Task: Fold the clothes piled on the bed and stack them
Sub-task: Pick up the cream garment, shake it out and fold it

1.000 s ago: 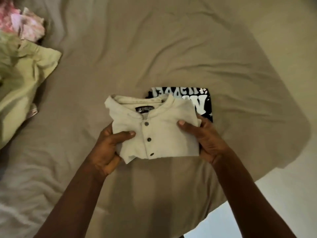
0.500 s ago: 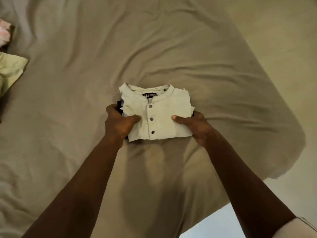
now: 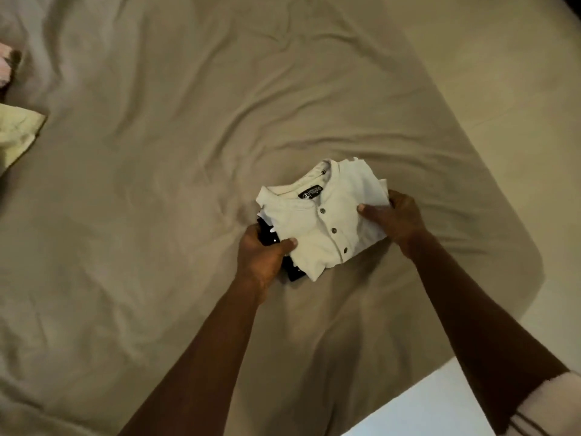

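Observation:
A folded cream button shirt (image 3: 327, 215) lies on top of a folded black printed shirt (image 3: 290, 269), of which only a left edge shows. The two make a small stack, turned at a slant, near the bed's right corner. My left hand (image 3: 265, 256) grips the stack's left side, thumb on the cream shirt and fingers round the black one. On the stack's right edge my right hand (image 3: 394, 218) holds the cream shirt, with its thumb on top.
The tan bedsheet (image 3: 188, 152) is wrinkled and spreads wide to the left and far side. A pale green garment (image 3: 17, 133) and a bit of pink cloth (image 3: 6, 67) lie at the left edge. The bed's corner and pale floor (image 3: 424, 407) are at lower right.
The cream shirt was carried onto the black shirt and now covers it. Both hands now hold the stack together, which has turned slantwise and sits further right in view.

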Action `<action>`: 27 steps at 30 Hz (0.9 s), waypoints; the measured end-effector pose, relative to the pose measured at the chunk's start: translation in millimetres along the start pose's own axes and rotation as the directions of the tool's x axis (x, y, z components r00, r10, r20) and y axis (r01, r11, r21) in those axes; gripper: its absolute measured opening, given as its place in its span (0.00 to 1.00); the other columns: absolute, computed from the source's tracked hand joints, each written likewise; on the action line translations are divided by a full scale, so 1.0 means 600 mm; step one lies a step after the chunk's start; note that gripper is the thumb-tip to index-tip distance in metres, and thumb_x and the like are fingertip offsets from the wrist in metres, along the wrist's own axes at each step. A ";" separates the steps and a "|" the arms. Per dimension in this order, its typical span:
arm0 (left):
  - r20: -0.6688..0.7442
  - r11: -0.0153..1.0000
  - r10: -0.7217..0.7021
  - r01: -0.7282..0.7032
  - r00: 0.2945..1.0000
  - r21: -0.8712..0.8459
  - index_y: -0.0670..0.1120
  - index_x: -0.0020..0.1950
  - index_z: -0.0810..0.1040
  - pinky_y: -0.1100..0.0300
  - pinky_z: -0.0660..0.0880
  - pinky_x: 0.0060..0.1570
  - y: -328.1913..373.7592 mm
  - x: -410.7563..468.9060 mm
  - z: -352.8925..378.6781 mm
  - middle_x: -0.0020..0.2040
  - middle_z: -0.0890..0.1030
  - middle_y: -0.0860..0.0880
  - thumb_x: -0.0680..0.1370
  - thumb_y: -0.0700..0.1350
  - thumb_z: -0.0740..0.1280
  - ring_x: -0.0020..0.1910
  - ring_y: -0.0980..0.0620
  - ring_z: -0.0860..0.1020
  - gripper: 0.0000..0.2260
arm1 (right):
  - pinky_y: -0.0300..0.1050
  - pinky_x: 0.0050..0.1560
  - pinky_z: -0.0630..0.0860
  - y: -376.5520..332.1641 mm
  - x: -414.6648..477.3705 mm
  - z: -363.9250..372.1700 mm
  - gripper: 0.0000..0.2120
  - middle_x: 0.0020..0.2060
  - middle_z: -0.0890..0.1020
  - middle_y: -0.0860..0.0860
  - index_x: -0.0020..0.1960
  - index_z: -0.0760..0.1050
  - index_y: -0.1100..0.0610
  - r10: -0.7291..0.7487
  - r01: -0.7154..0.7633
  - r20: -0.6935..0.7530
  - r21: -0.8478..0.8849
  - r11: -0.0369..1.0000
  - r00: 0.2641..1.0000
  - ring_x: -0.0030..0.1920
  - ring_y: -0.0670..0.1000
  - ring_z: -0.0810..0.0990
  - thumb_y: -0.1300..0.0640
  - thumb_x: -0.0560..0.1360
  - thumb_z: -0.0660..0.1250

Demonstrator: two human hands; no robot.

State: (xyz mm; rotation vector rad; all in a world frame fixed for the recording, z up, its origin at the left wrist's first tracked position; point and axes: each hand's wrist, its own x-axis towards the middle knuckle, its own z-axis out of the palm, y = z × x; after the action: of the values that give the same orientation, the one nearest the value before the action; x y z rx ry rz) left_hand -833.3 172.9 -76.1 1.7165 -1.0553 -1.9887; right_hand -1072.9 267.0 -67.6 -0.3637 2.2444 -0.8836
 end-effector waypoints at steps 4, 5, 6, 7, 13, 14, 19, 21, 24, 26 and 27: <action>-0.076 0.902 0.304 -0.261 0.950 0.344 0.56 0.63 0.75 0.54 0.78 0.61 0.012 -0.019 -0.111 0.55 0.80 0.58 0.74 0.45 0.78 0.54 0.59 0.79 0.21 | 0.57 0.68 0.68 -0.042 -0.069 0.076 0.33 0.66 0.77 0.56 0.73 0.71 0.54 -0.395 0.193 -0.477 -0.418 0.888 0.785 0.68 0.60 0.73 0.41 0.73 0.71; -0.087 0.833 0.395 -0.317 0.914 0.453 0.56 0.66 0.74 0.58 0.76 0.61 0.015 -0.032 -0.149 0.60 0.78 0.59 0.75 0.48 0.77 0.58 0.61 0.77 0.22 | 0.56 0.68 0.66 -0.057 -0.103 0.102 0.31 0.67 0.76 0.57 0.74 0.70 0.55 -0.480 0.266 -0.519 -0.433 0.861 0.708 0.68 0.60 0.72 0.44 0.75 0.70; -0.108 0.762 0.485 -0.358 0.868 0.540 0.55 0.69 0.73 0.59 0.73 0.62 0.018 -0.042 -0.208 0.65 0.75 0.58 0.76 0.50 0.76 0.62 0.62 0.74 0.23 | 0.54 0.69 0.65 -0.077 -0.134 0.144 0.28 0.66 0.76 0.57 0.73 0.71 0.56 -0.551 0.371 -0.497 -0.418 0.829 0.671 0.68 0.60 0.72 0.47 0.76 0.69; -0.125 0.690 0.563 -0.382 0.817 0.615 0.53 0.71 0.73 0.59 0.72 0.63 0.018 -0.053 -0.269 0.68 0.73 0.56 0.77 0.51 0.74 0.65 0.60 0.72 0.23 | 0.52 0.70 0.65 -0.094 -0.164 0.187 0.26 0.65 0.77 0.57 0.73 0.72 0.56 -0.607 0.477 -0.430 -0.379 0.793 0.668 0.67 0.59 0.72 0.50 0.77 0.68; -0.404 0.533 0.754 -0.125 0.517 0.837 0.41 0.74 0.71 0.44 0.67 0.72 -0.035 -0.114 -0.657 0.75 0.69 0.38 0.76 0.58 0.69 0.76 0.37 0.67 0.32 | 0.53 0.65 0.76 -0.172 -0.314 0.472 0.22 0.62 0.76 0.46 0.68 0.75 0.52 -0.693 0.716 0.226 -0.034 0.697 0.685 0.63 0.51 0.77 0.57 0.74 0.67; -0.478 0.571 0.735 -0.058 0.480 0.819 0.41 0.75 0.69 0.41 0.67 0.72 -0.045 -0.130 -0.727 0.76 0.67 0.37 0.75 0.59 0.68 0.77 0.37 0.66 0.33 | 0.54 0.63 0.77 -0.199 -0.346 0.533 0.22 0.61 0.76 0.44 0.68 0.75 0.49 -0.682 0.719 0.311 -0.006 0.695 0.662 0.62 0.49 0.78 0.56 0.75 0.68; -0.682 0.670 0.542 0.237 0.491 0.703 0.44 0.81 0.58 0.32 0.60 0.73 -0.130 -0.134 -0.964 0.83 0.55 0.41 0.71 0.70 0.63 0.82 0.39 0.55 0.46 | 0.56 0.62 0.77 -0.311 -0.469 0.749 0.25 0.63 0.75 0.47 0.70 0.72 0.48 -0.719 0.840 0.524 0.014 0.542 0.456 0.64 0.52 0.77 0.51 0.74 0.69; -0.710 0.718 0.419 0.272 0.566 0.641 0.45 0.83 0.55 0.32 0.56 0.76 -0.169 -0.118 -1.025 0.84 0.53 0.43 0.69 0.74 0.60 0.83 0.41 0.53 0.50 | 0.58 0.66 0.73 -0.353 -0.517 0.820 0.30 0.67 0.73 0.53 0.73 0.70 0.52 -0.797 0.957 0.541 -0.055 0.283 0.267 0.68 0.57 0.73 0.52 0.72 0.71; -0.669 0.689 0.394 0.280 0.629 0.669 0.46 0.84 0.54 0.35 0.49 0.79 -0.214 -0.088 -1.065 0.84 0.54 0.43 0.70 0.75 0.57 0.83 0.43 0.51 0.50 | 0.62 0.72 0.65 -0.404 -0.563 0.914 0.36 0.76 0.67 0.56 0.77 0.69 0.50 -0.763 0.973 0.641 -0.113 -0.204 -0.085 0.77 0.61 0.64 0.51 0.70 0.73; -0.642 0.653 0.429 0.273 0.635 0.707 0.46 0.84 0.52 0.35 0.49 0.79 -0.225 -0.085 -1.076 0.84 0.54 0.43 0.73 0.72 0.59 0.84 0.43 0.50 0.47 | 0.62 0.72 0.64 -0.420 -0.576 0.982 0.33 0.77 0.67 0.55 0.75 0.71 0.48 -0.618 0.897 0.761 -0.115 -0.426 -0.196 0.78 0.61 0.62 0.49 0.70 0.71; -0.645 0.655 0.437 0.269 0.627 0.706 0.47 0.84 0.51 0.35 0.49 0.79 -0.223 -0.085 -1.073 0.84 0.54 0.44 0.74 0.71 0.60 0.84 0.43 0.50 0.47 | 0.61 0.69 0.65 -0.423 -0.575 1.006 0.26 0.73 0.73 0.54 0.70 0.76 0.48 -0.578 0.873 0.786 -0.109 -0.476 -0.217 0.75 0.61 0.68 0.50 0.71 0.71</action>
State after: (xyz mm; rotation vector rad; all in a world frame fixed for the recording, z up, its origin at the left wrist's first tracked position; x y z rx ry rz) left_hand -182.6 88.1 -139.8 2.4721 -1.6423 -0.4217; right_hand -404.6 -50.6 -42.8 -2.8855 1.1921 -0.1557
